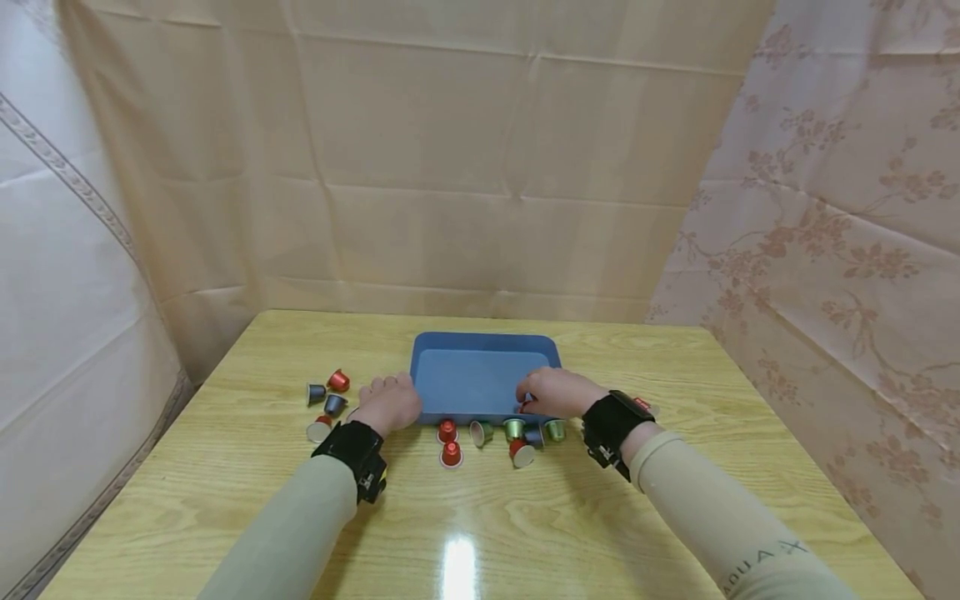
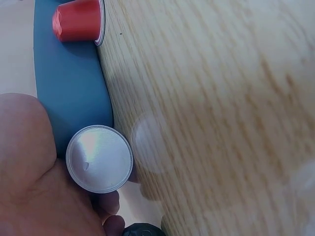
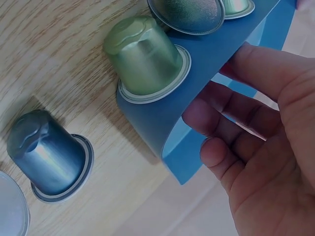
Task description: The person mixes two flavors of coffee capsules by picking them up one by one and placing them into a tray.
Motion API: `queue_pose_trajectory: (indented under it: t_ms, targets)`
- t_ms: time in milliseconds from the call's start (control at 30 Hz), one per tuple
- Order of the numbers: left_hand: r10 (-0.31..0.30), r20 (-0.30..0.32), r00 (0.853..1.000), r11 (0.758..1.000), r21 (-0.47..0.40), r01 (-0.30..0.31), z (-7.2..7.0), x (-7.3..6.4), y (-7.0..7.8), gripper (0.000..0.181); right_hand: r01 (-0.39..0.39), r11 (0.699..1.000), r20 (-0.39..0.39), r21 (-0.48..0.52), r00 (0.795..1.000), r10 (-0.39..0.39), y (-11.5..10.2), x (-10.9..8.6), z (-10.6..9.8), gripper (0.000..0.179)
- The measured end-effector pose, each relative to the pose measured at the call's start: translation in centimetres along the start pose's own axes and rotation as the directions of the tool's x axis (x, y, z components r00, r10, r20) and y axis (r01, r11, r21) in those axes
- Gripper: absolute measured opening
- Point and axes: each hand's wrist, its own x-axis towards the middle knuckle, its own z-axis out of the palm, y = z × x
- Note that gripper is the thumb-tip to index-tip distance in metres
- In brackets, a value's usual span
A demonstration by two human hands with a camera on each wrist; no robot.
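My left hand (image 1: 390, 404) is at the left front corner of the blue tray (image 1: 483, 337). In the left wrist view it holds a coffee capsule (image 2: 99, 159), silver lid facing out; its body is hidden. My right hand (image 1: 558, 392) reaches over the tray's right front corner, pinching a red coffee capsule (image 1: 527, 407), mostly covered by the fingers. Close to that hand, a green capsule (image 3: 147, 59) stands against the tray's outer wall, and a blue capsule (image 3: 51, 155) lies farther out on the wood.
Several red, green and blue capsules line the tray's front, among them a red capsule (image 1: 452, 452). Left of the left hand is another group, with a red capsule (image 1: 339, 381) and a dark blue capsule (image 1: 316, 394). A red capsule (image 1: 642, 404) lies beyond the right wrist.
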Motion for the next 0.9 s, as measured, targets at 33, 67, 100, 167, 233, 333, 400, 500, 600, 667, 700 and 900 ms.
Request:
queue_pose_trajectory:
  t_ms: [33, 67, 100, 167, 233, 333, 400, 500, 600, 667, 700, 900]
  targets:
    - [-0.001, -0.001, 1.000, 1.000, -0.001, 0.001, 0.0, 0.0, 0.0, 0.022, -0.001, 1.000, 0.001, 0.002, 1.000, 0.001, 0.0, 0.0, 0.0, 0.014]
    - [-0.001, -0.002, 1.000, 1.000, -0.001, 0.001, 0.1, 0.0, 0.0, 0.022, -0.001, 1.000, 0.001, 0.003, 1.000, 0.001, 0.1, 0.0, 0.1, 0.014]
    - [-0.002, -0.002, 1.000, 1.000, -0.001, 0.002, 0.1, 0.0, 0.0, 0.022, -0.005, 1.000, 0.003, 0.008, 1.000, 0.005, 0.1, -0.1, 0.0, 0.014]
    - [-0.003, -0.003, 1.000, 1.000, 0.000, 0.003, 0.2, 0.1, -0.1, 0.021, -0.007, 1.000, -0.002, 0.018, 1.000, 0.007, 0.2, -0.2, 0.0, 0.015]
    - [-0.001, -0.004, 1.000, 1.000, -0.001, 0.001, 0.2, 0.1, -0.1, 0.021, -0.009, 0.999, -0.012, 0.032, 1.000, 0.010, 0.3, -0.4, -0.1, 0.016]
    - [0.001, -0.005, 1.000, 1.000, 0.004, -0.001, 0.3, 0.2, -0.1, 0.022, -0.007, 0.999, -0.044, 0.037, 0.999, 0.008, 0.5, -0.7, -0.3, 0.015]
    - [0.002, -0.005, 1.000, 1.000, 0.004, -0.002, 0.3, 0.2, -0.1, 0.022, -0.013, 0.999, -0.060, 0.034, 0.998, 0.015, 0.6, -1.0, -0.5, 0.014]
    - [0.001, 0.001, 1.000, 1.000, 0.000, -0.001, 0.3, 0.2, -0.1, 0.021, -0.042, 0.999, -0.074, 0.020, 0.996, 0.043, 0.8, -1.5, -0.9, 0.013]
    - [0.002, 0.006, 1.000, 1.000, -0.009, -0.002, 0.2, 0.1, -0.1, 0.021, -0.085, 0.996, -0.078, 0.004, 0.993, 0.085, 1.2, -2.2, -1.2, 0.013]
    - [0.002, 0.007, 1.000, 1.000, -0.010, -0.002, 0.1, 0.1, -0.1, 0.021, -0.111, 0.994, -0.076, 0.002, 0.991, 0.111, 1.5, -2.7, -1.4, 0.012]
    - [0.003, 0.006, 1.000, 1.000, -0.010, -0.003, 0.1, 0.1, -0.1, 0.021, -0.121, 0.993, -0.077, -0.001, 0.990, 0.121, 1.7, -3.0, -1.4, 0.012]
    - [0.010, 0.006, 1.000, 1.000, -0.006, -0.010, 0.0, 0.0, -0.2, 0.020, -0.171, 0.985, -0.084, -0.014, 0.982, 0.169, 3.1, -4.9, -1.6, 0.015]
